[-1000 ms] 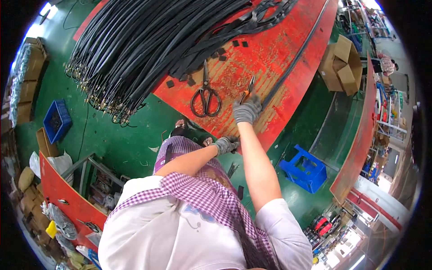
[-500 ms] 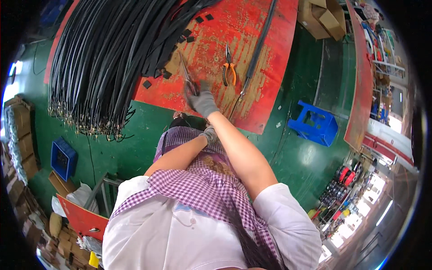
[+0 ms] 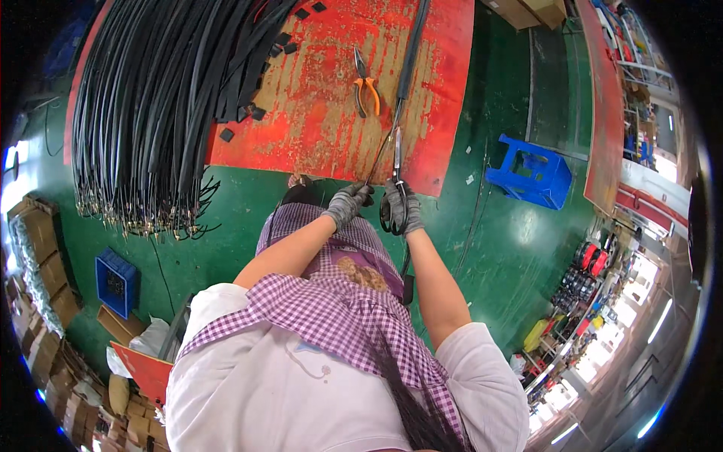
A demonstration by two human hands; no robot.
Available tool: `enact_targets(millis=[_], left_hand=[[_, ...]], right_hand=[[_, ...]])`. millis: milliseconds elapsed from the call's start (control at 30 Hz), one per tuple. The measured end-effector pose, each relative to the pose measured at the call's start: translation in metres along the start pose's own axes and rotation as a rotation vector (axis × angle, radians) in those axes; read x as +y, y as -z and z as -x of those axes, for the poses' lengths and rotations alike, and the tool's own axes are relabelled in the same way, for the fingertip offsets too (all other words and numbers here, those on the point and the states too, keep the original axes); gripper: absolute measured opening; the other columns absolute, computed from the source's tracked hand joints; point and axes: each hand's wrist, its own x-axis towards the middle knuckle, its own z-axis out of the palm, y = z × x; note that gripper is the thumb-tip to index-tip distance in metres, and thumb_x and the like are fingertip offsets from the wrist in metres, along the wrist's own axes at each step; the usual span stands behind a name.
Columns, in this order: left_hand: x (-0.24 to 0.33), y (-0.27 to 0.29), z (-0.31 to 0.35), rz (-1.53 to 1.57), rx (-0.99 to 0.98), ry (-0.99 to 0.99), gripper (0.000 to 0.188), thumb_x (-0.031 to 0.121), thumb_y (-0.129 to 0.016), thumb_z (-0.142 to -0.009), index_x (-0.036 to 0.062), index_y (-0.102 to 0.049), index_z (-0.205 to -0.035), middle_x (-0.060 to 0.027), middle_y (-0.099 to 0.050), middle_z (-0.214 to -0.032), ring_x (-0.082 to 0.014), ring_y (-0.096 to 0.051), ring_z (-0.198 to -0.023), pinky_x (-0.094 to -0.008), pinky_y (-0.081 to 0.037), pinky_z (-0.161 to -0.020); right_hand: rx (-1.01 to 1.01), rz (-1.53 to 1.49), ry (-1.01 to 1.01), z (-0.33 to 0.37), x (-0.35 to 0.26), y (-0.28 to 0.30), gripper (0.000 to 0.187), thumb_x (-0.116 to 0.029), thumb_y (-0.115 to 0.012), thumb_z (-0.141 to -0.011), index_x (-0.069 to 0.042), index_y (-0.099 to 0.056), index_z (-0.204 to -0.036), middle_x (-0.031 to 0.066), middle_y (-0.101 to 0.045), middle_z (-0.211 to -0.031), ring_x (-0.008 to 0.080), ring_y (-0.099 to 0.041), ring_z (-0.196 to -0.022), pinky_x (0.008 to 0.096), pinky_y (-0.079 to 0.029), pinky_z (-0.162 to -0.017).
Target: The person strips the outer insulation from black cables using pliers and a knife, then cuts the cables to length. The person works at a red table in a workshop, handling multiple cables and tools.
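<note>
- Left gloved hand [image 3: 349, 206]: closed on the thin end of the black cable [image 3: 411, 64], its tip hidden.
- Right gloved hand [image 3: 411, 211]: wrapped round the scissors [image 3: 397, 154] (handle loops partly covered); whether the blades touch the cable, I cannot tell.
- The cable lies along the red table [image 3: 324, 143], running out of view above.

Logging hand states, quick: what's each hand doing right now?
Left hand: closed, holding the thin dark cable.
Right hand: closed, holding the scissors by the handles.
</note>
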Motion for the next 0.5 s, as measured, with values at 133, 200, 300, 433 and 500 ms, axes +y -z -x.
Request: enact_targets(millis=[133,200,300,433,500], left_hand=[[-0.004,-0.002,0.021,-0.161,0.023,-0.031,0.026,0.023,-0.043,-0.084,0.0037,-0.054,-0.099,-0.0074,-0.060,-0.080,-0.0127,-0.055,-0.074,-0.0246,-0.041,-0.070],[-0.045,0.009,0.016,-0.211,0.010,-0.107,0.026,0.023,-0.043,-0.084,0.0044,-0.054,-0.098,-0.0076,-0.060,-0.081,-0.0131,-0.055,-0.074,-0.0254,-0.041,-0.070],[-0.098,0.018,0.020,-0.131,0.070,-0.072,0.023,0.018,-0.049,-0.082,0.0036,-0.053,-0.100,-0.0025,-0.057,-0.083,-0.0103,-0.052,-0.072,-0.0221,-0.042,-0.064],[-0.090,-0.015,0.056,-0.205,0.227,-0.123,0.024,0.019,-0.050,-0.081,0.0038,-0.053,-0.100,-0.0024,-0.057,-0.084,-0.0117,-0.051,-0.074,-0.0234,-0.042,-0.065],[-0.076,-0.042,0.078,-0.145,0.352,-0.223,0.024,0.019,-0.051,-0.081,0.0042,-0.053,-0.100,-0.0035,-0.057,-0.083,-0.0123,-0.051,-0.073,-0.0236,-0.042,-0.065]], right_hand=[[-0.036,-0.317,0.169,-0.047,0.069,-0.004,0.008,-0.020,-0.049,-0.081,-0.013,-0.048,-0.079,-0.0018,-0.043,-0.052,0.0108,-0.041,-0.042,0.0254,-0.032,-0.037],[-0.080,-0.437,0.060,-0.057,0.079,-0.002,0.014,-0.023,-0.050,-0.081,-0.011,-0.047,-0.074,-0.0015,-0.043,-0.051,0.0108,-0.041,-0.042,0.0253,-0.032,-0.037],[-0.114,-0.168,0.047,-0.031,0.041,-0.005,0.022,-0.030,-0.051,-0.080,-0.011,-0.045,-0.069,-0.0010,-0.042,-0.049,0.0113,-0.042,-0.041,0.0259,-0.032,-0.037],[-0.138,-0.244,0.061,-0.039,0.052,-0.001,0.026,-0.035,-0.049,-0.080,-0.011,-0.046,-0.071,-0.0004,-0.042,-0.049,0.0116,-0.043,-0.041,0.0260,-0.032,-0.037],[-0.151,-0.189,0.067,-0.030,0.041,0.001,0.029,-0.037,-0.047,-0.081,-0.010,-0.047,-0.071,0.0002,-0.043,-0.050,0.0115,-0.043,-0.042,0.0263,-0.033,-0.038]])
